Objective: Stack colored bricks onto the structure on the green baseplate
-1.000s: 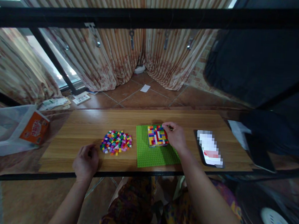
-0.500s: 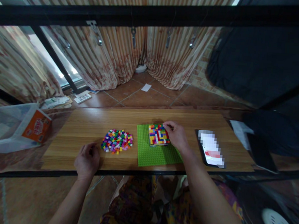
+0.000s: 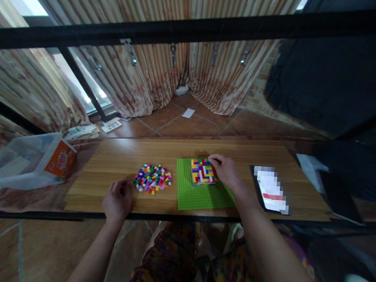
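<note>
The right hand rests its fingertips on the far right corner of a square block of multicoloured plastic bricks, mid-frame on a flat green baseplate. The left hand lies loosely curled on the wooden table, just below and left of a loose pile of small coloured bricks.

Loose bricks left of baseplate

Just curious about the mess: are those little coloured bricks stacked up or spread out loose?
Spread out: the loose bricks lie in a flat patch on the table, beside the left hand.
</note>
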{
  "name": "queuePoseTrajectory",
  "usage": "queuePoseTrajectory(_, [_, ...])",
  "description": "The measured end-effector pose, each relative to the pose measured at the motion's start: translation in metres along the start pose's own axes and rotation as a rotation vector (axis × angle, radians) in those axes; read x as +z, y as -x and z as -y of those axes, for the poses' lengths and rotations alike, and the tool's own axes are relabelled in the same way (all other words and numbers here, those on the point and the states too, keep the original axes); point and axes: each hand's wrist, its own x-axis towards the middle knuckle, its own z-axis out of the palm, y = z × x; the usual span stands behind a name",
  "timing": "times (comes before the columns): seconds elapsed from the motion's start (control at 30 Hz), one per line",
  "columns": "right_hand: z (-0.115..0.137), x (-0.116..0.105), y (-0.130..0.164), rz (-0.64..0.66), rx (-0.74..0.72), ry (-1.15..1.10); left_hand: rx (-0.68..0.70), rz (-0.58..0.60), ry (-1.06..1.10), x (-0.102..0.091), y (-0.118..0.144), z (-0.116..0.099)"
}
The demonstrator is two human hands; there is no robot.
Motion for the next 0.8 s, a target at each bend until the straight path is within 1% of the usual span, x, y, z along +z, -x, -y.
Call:
queuePoseTrajectory(0.07, [-0.001, 0.001, 0.001, -0.008, 0.015, -0.024, -0.007, 0.003, 0.003, -0.001, 0.0, -0.001])
queuePoseTrajectory(0.13, [-0.002, 0.002, 0.002, -0.044, 0.021, -0.048, -0.012, 0.008, 0.008, -0.002, 0.0, -0.001])
queuePoseTrajectory(0.27, [-0.001, -0.003, 0.005, -0.192, 0.029, -0.061, -0.015, 0.005, 0.017, -0.002, 0.0, -0.001])
queuePoseTrajectory(0.4, [0.011, -0.008, 0.01, -0.337, -0.006, -0.011, 0.007, -0.012, 0.03, -0.001, 0.0, 0.0])
queuePoseTrajectory(0.47, [0.021, -0.005, 0.014, -0.34, -0.07, -0.017, 0.014, -0.022, 0.042, 0.0, 0.001, 0.0])
queuePoseTrajectory(0.53, [0.032, 0.003, 0.022, -0.28, -0.161, -0.029, 0.016, -0.024, 0.05, 0.0, 0.001, 0.0])
queuePoseTrajectory(0.6, [0.043, 0.015, 0.032, -0.178, -0.275, -0.018, 0.018, -0.023, 0.052, 0.0, 0.002, 0.0])
queuePoseTrajectory(0.73, [0.058, 0.05, 0.056, 0.06, -0.517, 0.074, 0.007, -0.022, 0.05, 0.002, 0.003, 0.0])
queuePoseTrajectory(0.8, [0.06, 0.068, 0.067, 0.188, -0.593, 0.163, 0.0, -0.015, 0.05, 0.002, 0.004, 0.001])
